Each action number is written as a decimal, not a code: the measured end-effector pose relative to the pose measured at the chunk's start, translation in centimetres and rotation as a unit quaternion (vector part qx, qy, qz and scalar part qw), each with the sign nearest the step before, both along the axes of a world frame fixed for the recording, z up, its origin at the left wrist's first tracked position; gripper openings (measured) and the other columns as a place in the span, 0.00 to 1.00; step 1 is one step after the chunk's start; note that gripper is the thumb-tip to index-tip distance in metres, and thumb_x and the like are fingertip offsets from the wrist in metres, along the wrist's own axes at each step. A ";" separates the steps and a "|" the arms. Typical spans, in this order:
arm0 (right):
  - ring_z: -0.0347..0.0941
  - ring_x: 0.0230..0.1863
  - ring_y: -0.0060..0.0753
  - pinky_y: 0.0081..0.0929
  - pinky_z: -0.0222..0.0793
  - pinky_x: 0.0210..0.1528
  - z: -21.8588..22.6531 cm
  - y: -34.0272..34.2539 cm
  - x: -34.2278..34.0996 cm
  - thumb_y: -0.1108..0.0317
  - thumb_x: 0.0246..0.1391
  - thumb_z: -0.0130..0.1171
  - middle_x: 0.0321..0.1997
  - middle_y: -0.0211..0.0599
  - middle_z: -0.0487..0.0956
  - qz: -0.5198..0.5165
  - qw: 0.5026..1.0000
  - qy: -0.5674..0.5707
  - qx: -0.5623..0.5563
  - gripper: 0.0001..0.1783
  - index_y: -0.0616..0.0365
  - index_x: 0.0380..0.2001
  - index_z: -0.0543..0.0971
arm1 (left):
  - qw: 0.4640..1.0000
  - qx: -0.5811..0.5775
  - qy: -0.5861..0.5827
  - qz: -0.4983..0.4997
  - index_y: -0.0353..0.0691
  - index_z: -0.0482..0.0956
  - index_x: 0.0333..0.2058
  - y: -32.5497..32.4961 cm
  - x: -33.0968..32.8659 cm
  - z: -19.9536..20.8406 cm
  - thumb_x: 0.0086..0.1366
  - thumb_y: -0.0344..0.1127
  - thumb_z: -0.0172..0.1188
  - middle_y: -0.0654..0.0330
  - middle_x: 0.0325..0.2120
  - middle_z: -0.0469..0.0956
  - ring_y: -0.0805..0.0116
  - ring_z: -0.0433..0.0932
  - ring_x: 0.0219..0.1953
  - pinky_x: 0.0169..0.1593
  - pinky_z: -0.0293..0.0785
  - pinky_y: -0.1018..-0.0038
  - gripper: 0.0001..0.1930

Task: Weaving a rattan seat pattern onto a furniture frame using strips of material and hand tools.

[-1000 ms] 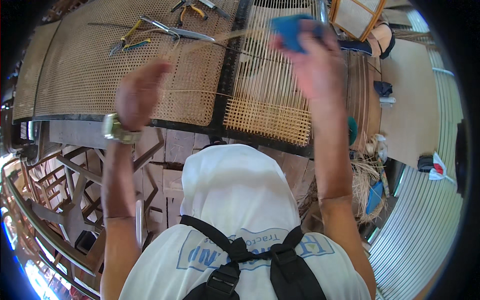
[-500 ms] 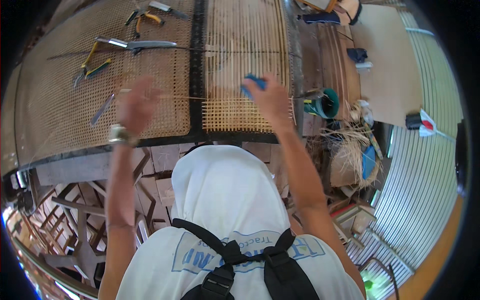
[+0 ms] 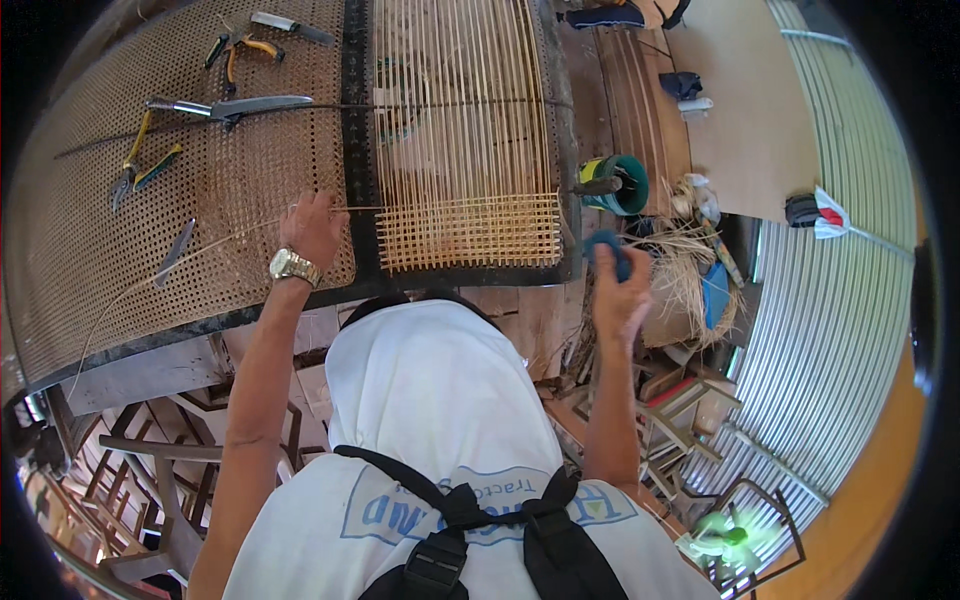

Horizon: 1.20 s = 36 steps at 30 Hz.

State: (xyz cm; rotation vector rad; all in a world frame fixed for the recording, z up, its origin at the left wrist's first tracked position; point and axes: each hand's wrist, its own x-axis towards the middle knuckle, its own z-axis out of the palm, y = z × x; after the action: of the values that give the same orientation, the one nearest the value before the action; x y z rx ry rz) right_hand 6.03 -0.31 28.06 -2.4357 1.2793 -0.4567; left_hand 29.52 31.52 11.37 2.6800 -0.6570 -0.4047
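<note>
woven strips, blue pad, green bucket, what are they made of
Woven strips: probably cane, unpainted, from the pale tan colour and thin strands. Blue pad: perhaps sponge, from its thick shape; finish too blurred. Green bucket: likely plastic, smooth, from its even-coloured rim.

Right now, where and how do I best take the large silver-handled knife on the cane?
By its silver handle, likely from above on the left: the knife lies across the cane panel with its handle to the left and blade to the right, so that side avoids the edge. Mind the yellow-handled tool, which reaches close to the handle's end.
</note>
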 end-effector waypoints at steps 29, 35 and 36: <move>0.79 0.36 0.24 0.22 0.73 0.39 -7.5 -6.1 -7.8 0.70 0.61 0.61 0.35 0.40 0.83 0.121 0.965 -0.071 0.223 0.11 0.59 0.47 0.79 | 0.958 -0.262 -0.114 0.040 0.38 0.73 0.55 -2.1 -10.3 4.5 0.58 0.35 0.71 0.50 0.52 0.75 0.47 0.75 0.53 0.54 0.72 0.57 0.27; 0.78 0.33 0.27 0.23 0.73 0.37 -8.9 -11.3 -7.2 0.68 0.63 0.59 0.32 0.40 0.82 0.167 0.944 -0.023 0.284 0.09 0.60 0.43 0.80 | 0.935 -0.339 0.106 0.024 0.39 0.75 0.54 -14.3 -15.1 6.3 0.57 0.37 0.72 0.53 0.50 0.77 0.49 0.77 0.49 0.52 0.74 0.59 0.27; 0.79 0.33 0.29 0.25 0.73 0.38 -9.0 -12.2 -7.1 0.67 0.64 0.59 0.32 0.41 0.82 0.215 0.941 0.034 0.260 0.09 0.61 0.42 0.80 | 0.930 -0.353 0.101 0.009 0.40 0.76 0.54 -16.4 -15.7 6.3 0.56 0.38 0.73 0.53 0.51 0.77 0.49 0.77 0.50 0.52 0.74 0.58 0.27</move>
State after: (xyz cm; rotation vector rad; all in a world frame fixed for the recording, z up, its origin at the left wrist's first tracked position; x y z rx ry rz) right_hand -1.03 -12.54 19.03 -2.1817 0.7260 0.0821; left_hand 13.80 15.12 17.65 1.9304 -0.5747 -0.3483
